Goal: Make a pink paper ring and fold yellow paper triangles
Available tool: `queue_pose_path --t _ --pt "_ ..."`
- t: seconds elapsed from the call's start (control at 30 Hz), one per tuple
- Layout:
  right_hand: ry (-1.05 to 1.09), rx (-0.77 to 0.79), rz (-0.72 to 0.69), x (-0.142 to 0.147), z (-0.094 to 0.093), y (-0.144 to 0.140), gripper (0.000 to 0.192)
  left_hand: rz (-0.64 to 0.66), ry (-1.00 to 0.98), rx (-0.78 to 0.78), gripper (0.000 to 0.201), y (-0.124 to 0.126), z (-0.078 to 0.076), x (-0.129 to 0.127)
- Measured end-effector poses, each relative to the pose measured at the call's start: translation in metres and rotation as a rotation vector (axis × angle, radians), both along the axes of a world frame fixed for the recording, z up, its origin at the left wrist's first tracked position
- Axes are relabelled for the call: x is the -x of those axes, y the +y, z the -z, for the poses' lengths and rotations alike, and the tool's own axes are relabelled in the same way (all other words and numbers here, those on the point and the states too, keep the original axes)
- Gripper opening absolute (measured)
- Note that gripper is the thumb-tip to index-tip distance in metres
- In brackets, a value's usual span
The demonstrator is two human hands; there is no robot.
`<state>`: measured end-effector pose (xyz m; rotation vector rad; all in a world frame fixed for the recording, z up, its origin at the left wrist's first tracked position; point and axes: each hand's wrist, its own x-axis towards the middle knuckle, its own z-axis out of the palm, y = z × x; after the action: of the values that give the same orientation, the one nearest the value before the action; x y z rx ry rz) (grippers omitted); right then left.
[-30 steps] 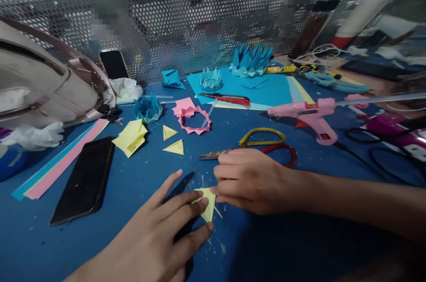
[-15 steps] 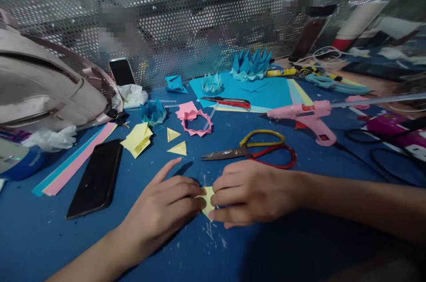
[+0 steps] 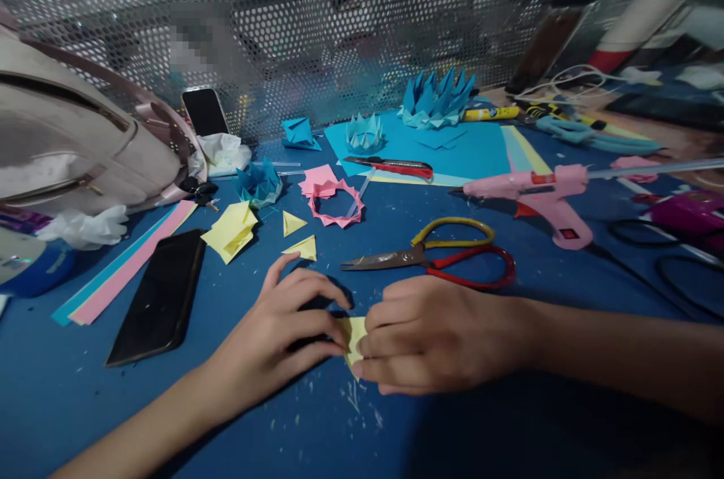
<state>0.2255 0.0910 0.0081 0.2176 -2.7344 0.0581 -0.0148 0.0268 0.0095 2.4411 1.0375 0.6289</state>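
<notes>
A small piece of yellow paper (image 3: 354,336) lies on the blue tabletop between my two hands. My left hand (image 3: 297,320) grips its left edge with the tips of the middle fingers, while the index finger arches above the paper. From the right, my right hand (image 3: 430,332) has its curled fingers pressed on the paper and covers that side. Just beyond my left fingertips are two folded yellow triangles, one nearer (image 3: 304,247) and one farther (image 3: 292,223). Scissors (image 3: 418,256) with a yellow and a red handle lie beyond my right hand.
A pink glue gun (image 3: 543,196) lies at right. Behind are a pink paper ring (image 3: 335,204), a utility knife (image 3: 390,167), blue paper sheets (image 3: 480,155) and a spiky blue paper flower (image 3: 437,100). At left are a black phone (image 3: 158,298), paper strips (image 3: 127,268) and a bag (image 3: 73,132).
My left hand's index finger has lifted off the paper, and its fingers are spread wider. The right hand stays on the paper. The view has shifted slightly.
</notes>
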Motion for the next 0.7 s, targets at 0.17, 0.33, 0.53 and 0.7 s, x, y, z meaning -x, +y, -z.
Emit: queue_pose_path --t 0.17,0.33,0.53,0.7 --pt "-0.013 0.035 0.007 -0.0006 0.0001 -0.0005 0.020 -0.052 0.013 0.132 0.008 -0.0029 0.0009 -0.0054" --pt "-0.021 0.064 -0.001 -0.0014 0.0013 -0.0008 0.020 -0.086 0.053 0.142 0.011 -0.0049 0.0009 -0.0079" --pt "0.022 0.047 -0.030 -0.0022 -0.0003 0.0004 0.020 -0.099 0.069 0.130 0.011 -0.0054 0.0025 -0.0082" --pt "0.008 0.064 -0.045 -0.0030 -0.0021 -0.0002 0.019 -0.124 0.057 0.115 0.008 -0.0051 0.0043 -0.0069"
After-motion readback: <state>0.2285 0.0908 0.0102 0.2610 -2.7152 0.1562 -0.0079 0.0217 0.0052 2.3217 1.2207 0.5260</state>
